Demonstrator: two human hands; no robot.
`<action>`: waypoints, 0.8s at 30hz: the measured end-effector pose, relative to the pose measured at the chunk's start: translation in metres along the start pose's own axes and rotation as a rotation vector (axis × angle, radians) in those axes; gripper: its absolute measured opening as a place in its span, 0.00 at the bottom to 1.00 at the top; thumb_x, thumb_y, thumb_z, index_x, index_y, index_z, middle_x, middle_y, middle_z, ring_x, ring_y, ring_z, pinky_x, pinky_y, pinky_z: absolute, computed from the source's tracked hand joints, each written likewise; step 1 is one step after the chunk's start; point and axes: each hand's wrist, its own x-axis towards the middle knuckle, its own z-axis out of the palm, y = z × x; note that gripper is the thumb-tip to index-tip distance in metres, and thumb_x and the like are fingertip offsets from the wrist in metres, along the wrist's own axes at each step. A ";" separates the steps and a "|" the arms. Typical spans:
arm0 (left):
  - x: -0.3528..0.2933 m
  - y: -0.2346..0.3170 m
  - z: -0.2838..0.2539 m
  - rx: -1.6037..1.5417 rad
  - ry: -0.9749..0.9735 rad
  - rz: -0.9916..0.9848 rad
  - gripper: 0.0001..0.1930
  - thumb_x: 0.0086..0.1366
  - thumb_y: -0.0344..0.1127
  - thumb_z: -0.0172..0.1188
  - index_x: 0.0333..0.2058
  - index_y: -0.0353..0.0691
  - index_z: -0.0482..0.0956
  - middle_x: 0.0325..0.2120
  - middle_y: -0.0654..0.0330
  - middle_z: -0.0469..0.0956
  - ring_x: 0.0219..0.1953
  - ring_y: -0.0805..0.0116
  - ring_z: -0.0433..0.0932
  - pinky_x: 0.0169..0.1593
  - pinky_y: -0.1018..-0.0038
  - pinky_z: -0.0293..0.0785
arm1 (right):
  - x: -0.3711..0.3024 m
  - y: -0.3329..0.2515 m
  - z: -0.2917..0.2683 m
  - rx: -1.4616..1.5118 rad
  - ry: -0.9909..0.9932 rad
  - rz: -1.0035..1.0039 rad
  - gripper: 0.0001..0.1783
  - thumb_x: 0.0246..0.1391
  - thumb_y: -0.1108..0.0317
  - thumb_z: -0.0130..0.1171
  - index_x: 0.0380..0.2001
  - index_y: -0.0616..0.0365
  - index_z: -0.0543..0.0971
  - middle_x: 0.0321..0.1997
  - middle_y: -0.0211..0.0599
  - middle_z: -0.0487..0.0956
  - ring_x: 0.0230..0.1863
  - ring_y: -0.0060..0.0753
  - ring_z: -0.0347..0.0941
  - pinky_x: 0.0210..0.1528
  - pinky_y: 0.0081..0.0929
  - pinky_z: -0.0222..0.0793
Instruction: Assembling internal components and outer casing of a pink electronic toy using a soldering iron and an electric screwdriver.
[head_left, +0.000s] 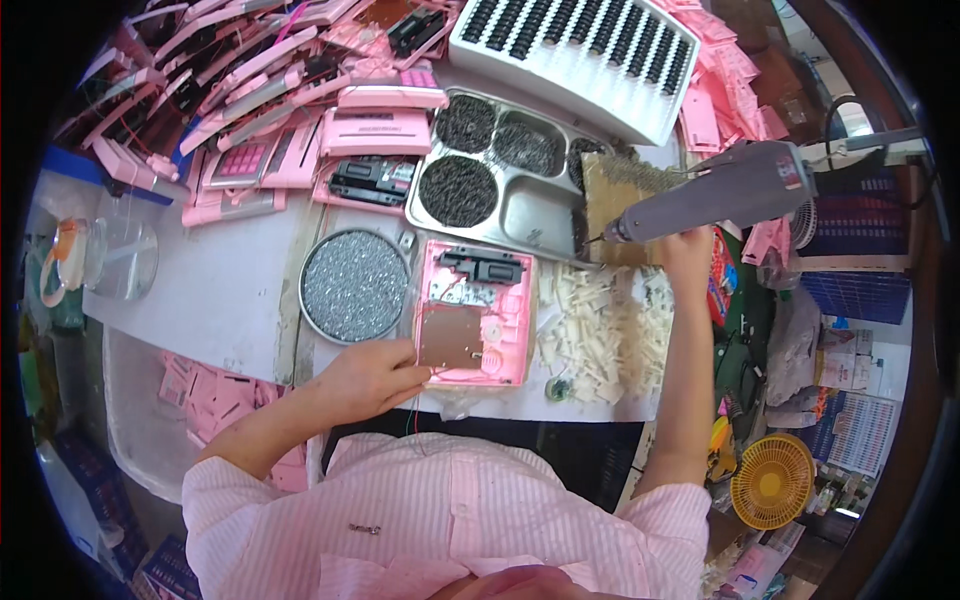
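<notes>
Seen from the head camera, a worker in a pink-and-white striped shirt (500,490) sits at a white counter (245,275) crowded with parts. The left hand (378,378), its fingers curled nearly together, touches the lower left corner of an open, rectangular pink plastic casing (522,335); whether the fingertips clamp its edge or a thin wire cannot be told. The casing lies flat at the near side of the counter, a black plastic module (482,266) along its far end and a flat brown panel (450,338) nearer the hand. The right hand (688,248) is closed around a grey power screwdriver (712,195), fingers mostly hidden by the tool, its tip pointing left near a piece of brown corrugated cardboard (612,188). Just left of the casing stands a round metal dish of small silvery parts (355,285); beyond it, a steel compartment tray (540,215) holds black screws (457,190). Loose cream plastic pieces (590,330) spread to the right, and pink housings (260,160) pile up at far left.
</notes>
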 end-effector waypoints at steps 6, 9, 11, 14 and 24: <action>0.011 0.001 -0.009 -0.019 -0.041 -0.014 0.08 0.60 0.34 0.65 0.37 0.41 0.80 0.29 0.58 0.70 0.30 0.58 0.77 0.32 0.63 0.75 | 0.194 0.004 0.060 -0.364 -0.071 -0.526 0.09 0.52 0.62 0.66 0.33 0.54 0.85 0.35 0.37 0.84 0.39 0.43 0.76 0.45 0.37 0.71; 0.010 0.001 -0.009 -0.052 -0.071 -0.049 0.09 0.60 0.36 0.66 0.38 0.43 0.80 0.28 0.57 0.71 0.30 0.56 0.76 0.32 0.62 0.74 | 0.245 -0.004 0.100 -0.569 -0.016 -0.752 0.08 0.51 0.62 0.68 0.32 0.51 0.84 0.33 0.30 0.83 0.39 0.44 0.73 0.45 0.40 0.72; 0.011 0.003 -0.010 -0.058 -0.081 -0.061 0.09 0.60 0.37 0.66 0.38 0.43 0.80 0.28 0.58 0.71 0.30 0.57 0.76 0.33 0.62 0.74 | 0.261 -0.005 0.105 -0.679 0.009 -0.841 0.07 0.49 0.62 0.69 0.31 0.50 0.84 0.32 0.30 0.82 0.40 0.44 0.73 0.46 0.40 0.72; 0.010 0.002 -0.010 -0.072 -0.095 -0.073 0.09 0.60 0.37 0.66 0.38 0.43 0.80 0.28 0.58 0.70 0.30 0.57 0.76 0.33 0.61 0.74 | 0.269 -0.006 0.117 -0.734 -0.013 -0.980 0.07 0.48 0.63 0.69 0.28 0.52 0.82 0.31 0.31 0.80 0.42 0.43 0.73 0.45 0.39 0.73; 0.012 0.000 -0.002 -0.068 -0.052 -0.040 0.08 0.60 0.34 0.65 0.36 0.40 0.79 0.30 0.58 0.71 0.32 0.58 0.77 0.33 0.62 0.75 | 0.190 0.084 -0.035 0.966 0.192 0.144 0.09 0.64 0.71 0.58 0.46 0.58 0.78 0.44 0.34 0.82 0.43 0.30 0.76 0.48 0.39 0.71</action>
